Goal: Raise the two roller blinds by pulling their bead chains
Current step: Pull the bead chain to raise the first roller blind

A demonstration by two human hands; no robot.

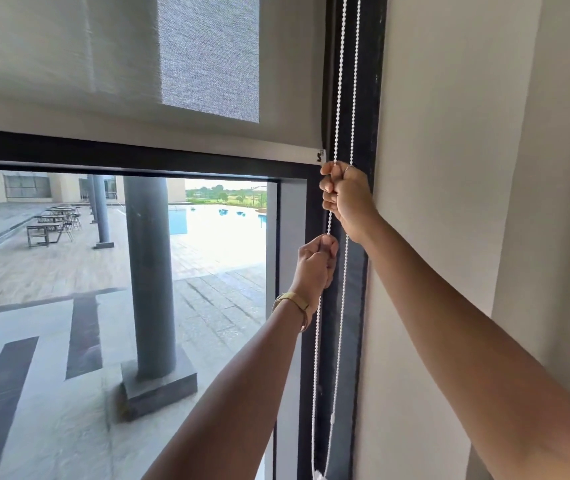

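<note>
Window bay, dark frame [366, 98], pale wall [449, 168] hard on the right; pool terrace visible through the glass.

Right hand [347, 199]: raised, fist closed around the near strand of the bead chain [340, 81], just beside the blind's lower right corner. A ring shows on one finger.

Left hand [316, 261]: lower down, fingers pinched shut on the same strand, directly below the right. Gold bracelet [294, 301] at the wrist. The two hands sit stacked, a short run of taut chain between them, not touching each other.

Chain: white, two strands running close to vertical along the right side of the frame. Held strand goes slack below the left hand; free strand passes behind the right hand and hangs straight. Both meet in a loop near the bottom edge of view, partly cut off.

Roller blind [120, 64]: pale woven fabric, bottom bar [207, 147] lying across the upper part of the pane, so already raised well up. A second blind cannot be made out.

Key relation: chain's long axis is vertical, both hands on it, right hand higher and nearer the roller. Judgement: next pull runs straight down along that axis, hand-over-hand, the right leading.

Writing: small dark mark on the bar's end cap [320, 156], too small to read. No other labels seen.
</note>
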